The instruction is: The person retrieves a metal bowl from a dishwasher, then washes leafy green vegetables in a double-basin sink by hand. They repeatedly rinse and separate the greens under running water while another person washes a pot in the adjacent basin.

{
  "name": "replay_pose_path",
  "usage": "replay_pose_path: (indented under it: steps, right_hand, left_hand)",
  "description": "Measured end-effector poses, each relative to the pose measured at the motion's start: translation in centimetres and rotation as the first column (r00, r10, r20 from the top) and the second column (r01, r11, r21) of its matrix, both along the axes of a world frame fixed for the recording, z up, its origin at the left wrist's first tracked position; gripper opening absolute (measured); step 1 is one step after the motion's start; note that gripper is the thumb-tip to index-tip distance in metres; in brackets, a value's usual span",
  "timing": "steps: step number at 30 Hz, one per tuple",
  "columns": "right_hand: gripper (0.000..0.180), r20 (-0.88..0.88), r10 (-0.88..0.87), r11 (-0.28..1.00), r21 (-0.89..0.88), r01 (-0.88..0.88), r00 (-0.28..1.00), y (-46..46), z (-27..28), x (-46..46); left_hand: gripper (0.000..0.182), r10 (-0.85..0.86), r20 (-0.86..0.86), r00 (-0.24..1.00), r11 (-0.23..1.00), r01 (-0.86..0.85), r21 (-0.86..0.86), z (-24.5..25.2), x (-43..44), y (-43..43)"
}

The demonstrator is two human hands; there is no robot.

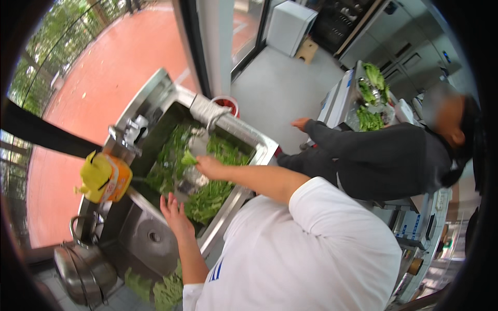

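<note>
My right hand [211, 167] reaches over a stainless-steel sink basin [264, 149] and grips a piece of leafy green [189, 158] by one end. Beneath it, loose lettuce-like leaves [212, 200] lie in what looks like water, spread along the sides of the basin. My left hand [177, 217] hovers near the divider between the two basins, palm up, fingers apart and holding nothing. Below and left of it is the second basin [134, 248], where a round drain [154, 235] shows.
A faucet [134, 132] and a yellow-orange jug [105, 177] stand along the far rim; a pale cloth [208, 110] drapes over another. A steel pot [83, 272] is lower left. Close on the right stands a person in dark clothes [381, 159], beside trays of lettuce [369, 118].
</note>
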State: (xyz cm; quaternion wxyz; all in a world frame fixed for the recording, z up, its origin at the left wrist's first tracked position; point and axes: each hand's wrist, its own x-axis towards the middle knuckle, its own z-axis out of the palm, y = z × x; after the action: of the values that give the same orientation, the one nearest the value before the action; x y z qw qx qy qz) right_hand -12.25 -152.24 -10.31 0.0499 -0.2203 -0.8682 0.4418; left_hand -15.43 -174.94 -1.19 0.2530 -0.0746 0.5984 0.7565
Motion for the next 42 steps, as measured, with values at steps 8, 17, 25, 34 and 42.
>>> replay_pose_path:
  steps: [8,17,25,34,42]
  right_hand:
    - [0.028,0.054,0.036,0.948,-0.319,-0.017,0.998,1.6,0.2,2.1]
    - [0.021,-0.011,-0.161,0.599,-0.796,0.089,0.987,7.8,4.2,5.5]
    - [0.028,-0.264,-0.627,0.615,-0.746,0.257,0.733,26.5,5.5,11.1]
    - [0.019,-0.357,-0.933,0.323,-0.784,0.53,0.041,55.5,6.3,26.3]
    - [0.023,-0.186,-0.776,-0.153,-0.872,0.465,-0.603,71.3,4.9,49.5]
  left_hand:
    - [0.053,0.023,0.063,0.998,1.0,-0.023,-0.006,-1.1,1.0,-1.0]
    - [0.044,-0.075,0.123,0.99,0.997,0.078,-0.024,-1.5,2.5,2.7]
    - [0.038,-0.173,0.07,0.982,0.969,0.182,-0.164,-0.8,2.6,11.0]
    - [0.037,-0.26,0.095,0.961,0.914,0.277,-0.298,-0.3,4.8,26.3]
    - [0.034,-0.296,0.066,0.953,0.868,0.297,-0.399,1.3,5.8,35.7]
